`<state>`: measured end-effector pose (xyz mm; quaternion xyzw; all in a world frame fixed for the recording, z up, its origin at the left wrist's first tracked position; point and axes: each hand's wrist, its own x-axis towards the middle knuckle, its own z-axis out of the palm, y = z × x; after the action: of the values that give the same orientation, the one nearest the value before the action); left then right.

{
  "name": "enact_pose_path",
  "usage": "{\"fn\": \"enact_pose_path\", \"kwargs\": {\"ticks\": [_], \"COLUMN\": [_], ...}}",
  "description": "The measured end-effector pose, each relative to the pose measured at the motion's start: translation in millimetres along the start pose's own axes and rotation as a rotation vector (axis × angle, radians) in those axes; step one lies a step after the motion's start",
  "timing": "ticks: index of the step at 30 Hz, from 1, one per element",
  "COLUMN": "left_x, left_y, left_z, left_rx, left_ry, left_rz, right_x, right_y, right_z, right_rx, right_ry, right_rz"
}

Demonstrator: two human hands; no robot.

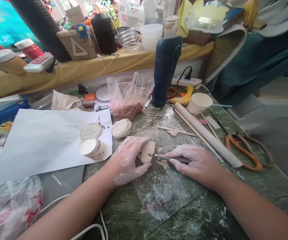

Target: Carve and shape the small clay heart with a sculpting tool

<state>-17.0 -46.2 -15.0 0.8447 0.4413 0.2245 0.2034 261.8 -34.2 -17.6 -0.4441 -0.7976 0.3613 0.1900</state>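
My left hand [131,160], dusted white, curls around a flat piece of pale clay [148,151] with rounded corners, thumb and fingers at its edges. In my right hand [196,163] is a thin grey-handled craft knife [164,156], pinched between thumb and fingers. Its tip touches or nearly touches the clay's right side, where short marks show. Small clay scraps [163,164] lie around the tip on a clear plastic sheet [171,196]. A round lump of pale clay [121,128] rests just beyond my left hand.
Paper cups [89,146] and a star-marked disc [91,130] stand on white paper [46,140]. Behind are a clay bag [129,96] and a dark blue flask [166,71]. A rolling pin [206,133], orange-handled scissors [244,153], a glue gun [184,96] and another cup [200,102] lie right.
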Motion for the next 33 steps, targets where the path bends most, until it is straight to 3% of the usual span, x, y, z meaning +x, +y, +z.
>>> {"fn": "enact_pose_path", "kwargs": {"ticks": [6, 12, 22, 30, 33], "left_x": [0, 1, 0, -1, -1], "left_y": [1, 0, -2, -2, -2], "left_z": [0.5, 0.3, 1.8, 0.9, 1.1], "left_rx": [0.01, -0.004, -0.007, -0.018, -0.024], "left_ry": [0.025, -0.012, -0.002, -0.029, -0.018], "left_rz": [0.031, -0.015, 0.006, -0.034, -0.023], "right_x": [0, 2, 1, 4, 4], "right_y": [1, -4, -3, -8, -8], "right_z": [1, 0, 2, 2, 3], "right_rx": [0.049, 0.023, 0.038, 0.036, 0.009], "right_ry": [-0.022, 0.067, -0.006, 0.058, 0.025], "right_rz": [-0.07, -0.008, -0.056, 0.041, 0.025]}}
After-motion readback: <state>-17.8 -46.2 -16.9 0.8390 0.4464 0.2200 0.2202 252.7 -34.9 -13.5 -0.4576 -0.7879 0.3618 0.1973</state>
